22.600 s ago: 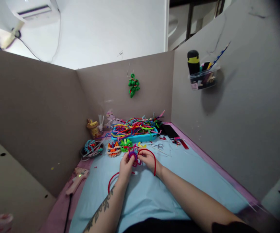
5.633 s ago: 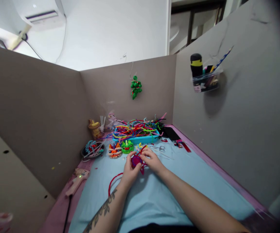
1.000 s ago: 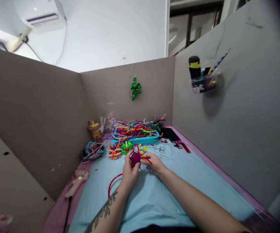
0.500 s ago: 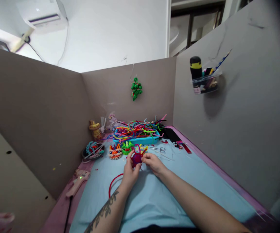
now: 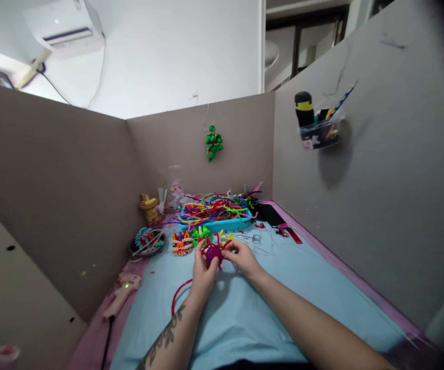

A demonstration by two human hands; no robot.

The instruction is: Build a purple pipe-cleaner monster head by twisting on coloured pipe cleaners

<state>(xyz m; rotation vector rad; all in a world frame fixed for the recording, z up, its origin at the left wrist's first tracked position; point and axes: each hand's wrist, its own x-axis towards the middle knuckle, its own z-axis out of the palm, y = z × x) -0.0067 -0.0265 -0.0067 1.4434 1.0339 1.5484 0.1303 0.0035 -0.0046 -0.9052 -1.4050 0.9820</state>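
Purple-and-red fuzzy pipe-cleaner ball (image 5: 213, 251) sits clamped in both grips: left hand (image 5: 203, 271) closed on its near side, right hand (image 5: 245, 258) pinching its right edge, just above the light blue worktop (image 5: 253, 318). One red pipe-cleaner tail (image 5: 176, 299) curls beneath the left wrist. Two figures stand just beyond, one orange figure (image 5: 181, 243), one green figure (image 5: 199, 234), then one blue plastic tray (image 5: 222, 225) of stems. Three cardboard walls (image 5: 168, 144) close the edges; the widest stretch of worktop lies rightward.

Bare left hand (image 5: 203, 270) and right hand (image 5: 245, 258), bare forearms, dark leafy tattoo (image 5: 164, 334) along left forearm
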